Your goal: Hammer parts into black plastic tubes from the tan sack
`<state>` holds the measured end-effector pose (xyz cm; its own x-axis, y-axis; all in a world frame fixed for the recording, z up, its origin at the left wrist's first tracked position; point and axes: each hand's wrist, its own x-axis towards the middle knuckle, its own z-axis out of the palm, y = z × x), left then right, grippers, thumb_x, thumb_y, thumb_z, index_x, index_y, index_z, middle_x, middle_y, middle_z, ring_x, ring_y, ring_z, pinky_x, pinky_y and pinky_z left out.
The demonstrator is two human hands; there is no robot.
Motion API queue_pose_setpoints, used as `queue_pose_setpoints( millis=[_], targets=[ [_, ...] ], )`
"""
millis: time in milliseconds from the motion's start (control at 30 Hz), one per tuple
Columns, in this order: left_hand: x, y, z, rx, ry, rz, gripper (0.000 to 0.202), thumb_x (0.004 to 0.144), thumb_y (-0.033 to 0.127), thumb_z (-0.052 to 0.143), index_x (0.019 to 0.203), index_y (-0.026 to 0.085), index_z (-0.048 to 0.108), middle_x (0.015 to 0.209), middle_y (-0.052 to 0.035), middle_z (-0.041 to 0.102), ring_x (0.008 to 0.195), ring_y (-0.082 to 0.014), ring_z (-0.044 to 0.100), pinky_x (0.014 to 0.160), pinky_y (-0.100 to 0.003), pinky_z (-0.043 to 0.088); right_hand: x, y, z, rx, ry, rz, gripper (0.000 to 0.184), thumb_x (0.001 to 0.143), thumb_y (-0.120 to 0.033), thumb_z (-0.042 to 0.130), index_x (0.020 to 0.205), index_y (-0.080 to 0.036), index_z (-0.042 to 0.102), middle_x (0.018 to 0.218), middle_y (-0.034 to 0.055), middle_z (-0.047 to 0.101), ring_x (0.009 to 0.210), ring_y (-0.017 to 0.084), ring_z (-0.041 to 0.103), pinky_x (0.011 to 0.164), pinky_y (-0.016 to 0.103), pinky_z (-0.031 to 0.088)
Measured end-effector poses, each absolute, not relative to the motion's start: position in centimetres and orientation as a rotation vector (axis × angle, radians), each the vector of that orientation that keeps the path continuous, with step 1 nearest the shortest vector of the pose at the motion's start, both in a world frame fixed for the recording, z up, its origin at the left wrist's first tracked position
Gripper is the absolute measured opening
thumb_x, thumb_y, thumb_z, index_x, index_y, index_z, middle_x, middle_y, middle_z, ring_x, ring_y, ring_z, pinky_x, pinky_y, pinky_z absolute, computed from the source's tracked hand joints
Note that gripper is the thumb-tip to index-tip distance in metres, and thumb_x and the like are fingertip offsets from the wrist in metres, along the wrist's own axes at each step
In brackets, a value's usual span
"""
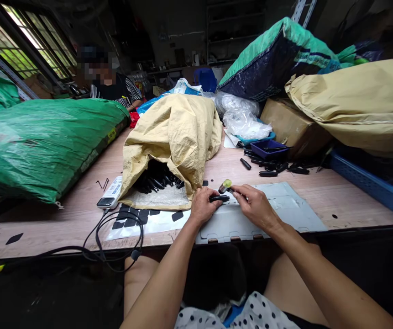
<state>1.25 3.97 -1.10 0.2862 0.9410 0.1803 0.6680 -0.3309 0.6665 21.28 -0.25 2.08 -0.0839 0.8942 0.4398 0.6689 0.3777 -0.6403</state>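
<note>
My left hand (203, 205) is closed around a small black plastic piece (219, 198), held just above a grey metal plate (285, 210) on the wooden table. My right hand (253, 203) pinches the same piece at its right end with thumb and fingers. A small tool with a yellow-green tip (225, 185) lies just beyond my fingers. A tan woven sack (175, 137) lies open in front of my left hand, with several black pieces (157, 180) spilling from its mouth.
A white sheet with black stickers (141, 219) and a power strip (109, 194) with a looped cable lie at left. A green sack (42, 146) fills the left. A blue tray (268, 148), loose black parts, a cardboard box and sacks stand at right. Another person (114, 84) sits across.
</note>
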Motion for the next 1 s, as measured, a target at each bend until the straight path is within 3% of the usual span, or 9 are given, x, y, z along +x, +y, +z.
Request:
queue_pose_setpoints(
  millis=[233, 433, 867, 1000],
  targets=[
    [1.2, 4.2, -1.3, 2.072, 1.418, 0.786, 0.018, 0.081, 0.024, 0.082, 0.098, 0.024, 0.079, 0.096, -0.0021, 0.066, 0.095, -0.0214, 0.056, 0.086, -0.035, 0.043, 20.0, -1.0, 1.8, -1.269, -1.941, 0.159, 0.035, 0.103, -0.025, 0.045, 0.132, -0.025, 0.066, 0.102, 0.0074, 0.071, 0.097, 0.021, 0.066, 0.088, 0.034, 0.053],
    [1.2, 4.2, -1.4, 2.078, 1.421, 0.789, 0.017, 0.082, 0.023, 0.081, 0.100, 0.024, 0.081, 0.092, -0.0019, 0.064, 0.093, -0.0213, 0.055, 0.087, -0.036, 0.043, 20.3, -1.0, 1.2, -1.399, -2.042, 0.049, 0.033, 0.103, -0.024, 0.046, 0.124, -0.028, 0.071, 0.093, 0.0052, 0.069, 0.089, 0.021, 0.066, 0.078, 0.031, 0.052],
    [1.3, 4.1, -1.2, 2.075, 1.416, 0.789, 0.014, 0.084, 0.025, 0.078, 0.098, 0.024, 0.079, 0.094, -0.0028, 0.066, 0.097, -0.0225, 0.056, 0.090, -0.036, 0.044, 23.1, 0.2, 1.2, -1.530, -1.904, -0.005, 0.034, 0.101, -0.025, 0.048, 0.128, -0.025, 0.069, 0.104, 0.0053, 0.072, 0.101, 0.021, 0.067, 0.086, 0.032, 0.051],
    [1.1, 4.1, -1.3, 2.088, 1.416, 0.765, 0.013, 0.085, 0.025, 0.077, 0.098, 0.024, 0.078, 0.097, -0.0029, 0.067, 0.098, -0.0228, 0.056, 0.090, -0.037, 0.043, 24.8, 3.0, 0.4, -1.694, -1.954, -0.108, 0.031, 0.098, -0.021, 0.052, 0.119, -0.024, 0.073, 0.106, 0.0071, 0.072, 0.103, 0.023, 0.064, 0.086, 0.033, 0.048]
  ],
)
